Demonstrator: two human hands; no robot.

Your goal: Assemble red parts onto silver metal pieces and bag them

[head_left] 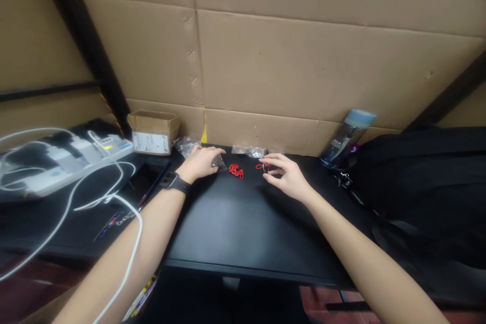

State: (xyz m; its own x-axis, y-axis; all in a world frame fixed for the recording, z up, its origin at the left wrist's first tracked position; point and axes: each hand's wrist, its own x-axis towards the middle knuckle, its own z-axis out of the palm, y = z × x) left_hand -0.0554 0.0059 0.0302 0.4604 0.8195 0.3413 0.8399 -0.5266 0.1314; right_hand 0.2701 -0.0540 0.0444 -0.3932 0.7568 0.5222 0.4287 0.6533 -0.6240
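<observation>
My left hand (201, 161), with a black watch on its wrist, rests on the black table (243, 223) with fingers curled over a small clear plastic bag (220, 163). A small heap of red pieces (236, 170) lies just right of it. My right hand (284, 174) pinches a small red piece (261, 166) between thumb and fingertips, a little right of the heap. More clear plastic bags (250, 151) lie behind, against the cardboard wall.
A small cardboard box (154, 131) stands at the back left. A white power strip (64, 159) with white cables lies at the left. A blue-capped water bottle (347, 136) leans at the back right beside a black bag (425, 182).
</observation>
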